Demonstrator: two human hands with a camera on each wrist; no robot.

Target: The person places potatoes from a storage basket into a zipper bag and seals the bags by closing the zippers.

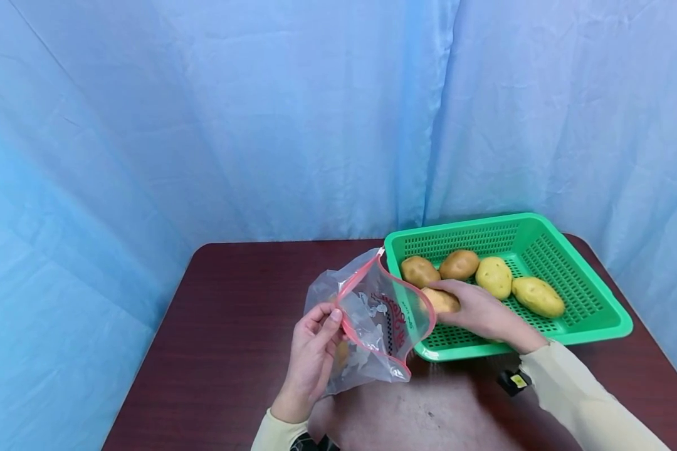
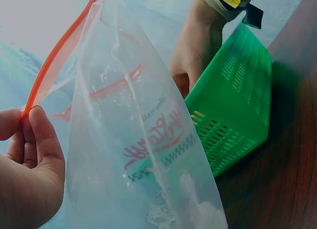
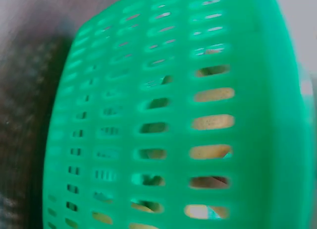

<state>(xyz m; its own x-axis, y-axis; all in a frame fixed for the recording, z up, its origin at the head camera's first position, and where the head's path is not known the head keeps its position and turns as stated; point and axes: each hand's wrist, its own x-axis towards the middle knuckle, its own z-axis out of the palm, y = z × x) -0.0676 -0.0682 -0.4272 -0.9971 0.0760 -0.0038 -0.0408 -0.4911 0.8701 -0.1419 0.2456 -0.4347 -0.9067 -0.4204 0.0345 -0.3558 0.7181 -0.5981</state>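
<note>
My left hand (image 1: pixel 311 360) pinches the red rim of a clear zip bag (image 2: pixel 119 154) between thumb and fingers. The bag's mouth gapes toward the basket, and a tan shape shows dimly through its lower side. Over the near left part of the green basket (image 1: pixel 595 294), my right hand (image 1: pixel 476 310) grips a light tan potato (image 1: pixel 441 300). Two brown potatoes (image 1: pixel 420 271) lie just behind it, and two yellow potatoes (image 1: pixel 538 296) lie to the right. In the right wrist view the basket wall (image 3: pixel 178 110) hides the right hand's fingers.
The basket stands on the right of a dark wooden table (image 1: pixel 220 326), its left rim beside the bag's mouth. A blue curtain (image 1: pixel 316 125) hangs behind the table and along its sides.
</note>
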